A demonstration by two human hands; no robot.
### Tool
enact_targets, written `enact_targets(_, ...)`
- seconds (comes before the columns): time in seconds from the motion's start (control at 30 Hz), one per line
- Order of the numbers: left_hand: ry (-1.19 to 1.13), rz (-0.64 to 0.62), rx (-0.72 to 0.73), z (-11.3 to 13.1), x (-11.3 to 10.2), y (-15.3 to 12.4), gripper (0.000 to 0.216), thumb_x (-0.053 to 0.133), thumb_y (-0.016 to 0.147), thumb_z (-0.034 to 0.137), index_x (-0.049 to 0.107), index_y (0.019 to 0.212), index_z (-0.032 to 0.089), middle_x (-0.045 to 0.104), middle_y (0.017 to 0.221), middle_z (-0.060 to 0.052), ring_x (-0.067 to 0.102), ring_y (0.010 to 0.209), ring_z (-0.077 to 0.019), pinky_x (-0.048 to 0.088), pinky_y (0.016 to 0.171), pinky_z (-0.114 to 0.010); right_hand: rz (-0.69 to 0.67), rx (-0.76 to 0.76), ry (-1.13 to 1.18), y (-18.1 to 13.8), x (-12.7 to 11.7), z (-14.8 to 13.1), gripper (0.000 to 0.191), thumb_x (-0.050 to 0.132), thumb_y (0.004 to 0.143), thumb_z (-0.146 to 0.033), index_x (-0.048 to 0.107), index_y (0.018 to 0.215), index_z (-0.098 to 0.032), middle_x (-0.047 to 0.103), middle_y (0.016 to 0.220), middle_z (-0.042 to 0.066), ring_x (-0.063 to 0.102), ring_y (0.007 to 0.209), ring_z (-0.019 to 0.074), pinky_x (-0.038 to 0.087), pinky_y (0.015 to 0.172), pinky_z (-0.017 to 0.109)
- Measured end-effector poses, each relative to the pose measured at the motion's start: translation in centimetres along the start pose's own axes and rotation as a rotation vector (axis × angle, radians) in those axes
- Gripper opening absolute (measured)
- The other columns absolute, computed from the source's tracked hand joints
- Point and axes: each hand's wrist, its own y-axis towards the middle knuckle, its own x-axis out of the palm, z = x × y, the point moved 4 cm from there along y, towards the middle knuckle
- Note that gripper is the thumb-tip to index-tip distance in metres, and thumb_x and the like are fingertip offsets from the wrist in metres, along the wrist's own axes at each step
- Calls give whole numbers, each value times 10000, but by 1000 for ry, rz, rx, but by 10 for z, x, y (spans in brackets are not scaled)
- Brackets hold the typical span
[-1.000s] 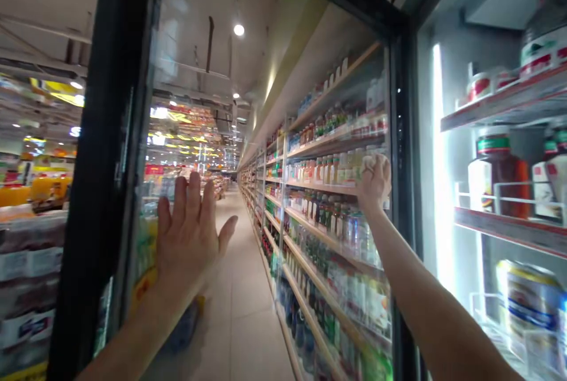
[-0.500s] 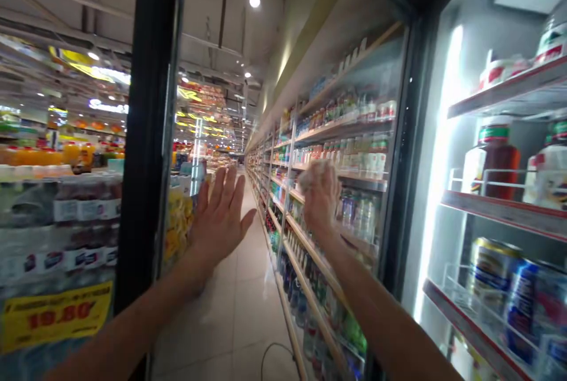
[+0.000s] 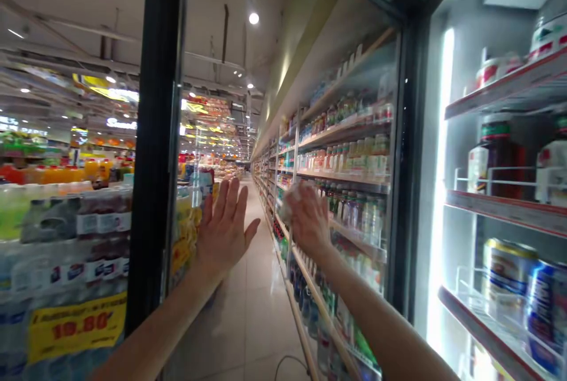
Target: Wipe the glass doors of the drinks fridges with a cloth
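A glass door [image 3: 266,127] in a black frame [image 3: 155,133] stands open in front of me. My left hand [image 3: 224,230] lies flat against the glass, its fingers spread and nothing in it. To its right, my right hand [image 3: 310,221] presses a crumpled whitish cloth [image 3: 290,201] to the pane. The fingers of that hand are somewhat blurred and partly cover the cloth.
Lit cooler shelves [image 3: 505,209] with bottles and cans are close on the right. Stacked bottle packs [image 3: 75,251] with a yellow price sign [image 3: 77,328] stand at left. Through the glass, a tiled aisle floor [image 3: 257,286] and long drink shelves are visible.
My right hand has moved left and slightly down across the glass with the cloth. The left hand stays spread on the pane while the whole view has shifted a little.
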Motion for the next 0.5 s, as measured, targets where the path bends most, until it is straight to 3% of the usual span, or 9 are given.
enact_targets(0.1,-8,-7,7,-2,2,1,714,454,872,372,112,1440,109,249,1471,-178,133,1394,-276,154,1110,-483,206,489,-98,-3,-9,35,556,314,860,-229,288,1416,-213,298,1452,139,248,1348,289,250,1027,562)
enact_targets(0.13,-11,-9,6,-2,3,1,718,457,871,369,104,1441,112,247,1471,-176,131,1394,-277,155,1110,-484,225,528,-107,-4,-10,38,560,306,861,-228,281,1419,-191,288,1454,154,244,1349,293,260,1023,557)
enact_targets(0.17,-14,-8,4,-3,4,1,724,461,869,369,99,1442,117,247,1472,-174,134,1394,-278,156,1110,-484,202,462,-95,-4,-8,33,558,313,861,-230,285,1418,-191,293,1452,150,240,1351,286,260,1032,541)
enact_targets(0.27,-1,-12,0,-4,5,-1,735,473,863,374,96,1443,126,258,1469,-171,149,1391,-280,159,1109,-480,3,3,-5,-5,1,3,536,367,859,-240,330,1392,-277,353,1432,72,236,1361,232,217,1084,479)
enact_targets(0.3,7,-18,1,-4,4,-4,735,473,863,374,96,1443,126,263,1467,-170,148,1391,-278,161,1108,-477,-17,-44,7,-7,1,1,527,370,860,-239,343,1384,-291,367,1424,60,240,1360,226,210,1088,476)
enact_targets(0.33,13,-24,5,-3,3,-9,731,468,865,371,95,1443,125,271,1464,-167,144,1392,-273,162,1109,-471,7,9,1,-8,0,5,522,362,861,-238,349,1381,-287,369,1422,65,248,1356,231,213,1082,488)
enact_targets(0.43,17,-38,32,1,0,-26,702,440,878,367,97,1442,128,313,1448,-156,119,1397,-239,138,1120,-448,207,461,-66,-12,-9,29,537,310,866,-234,325,1401,-194,315,1440,146,253,1346,284,247,1035,546)
enact_targets(0.47,18,-42,31,1,-1,-31,694,432,882,372,101,1442,130,326,1442,-154,114,1398,-229,124,1124,-444,231,521,-70,-13,-10,28,543,303,867,-236,312,1407,-178,291,1450,157,239,1350,291,250,1031,549)
enact_targets(0.5,18,-46,28,2,-2,-35,689,428,884,377,107,1441,132,334,1437,-153,112,1398,-222,113,1127,-443,209,482,-56,-13,-8,21,545,308,868,-238,305,1410,-184,275,1461,149,222,1359,286,246,1040,536)
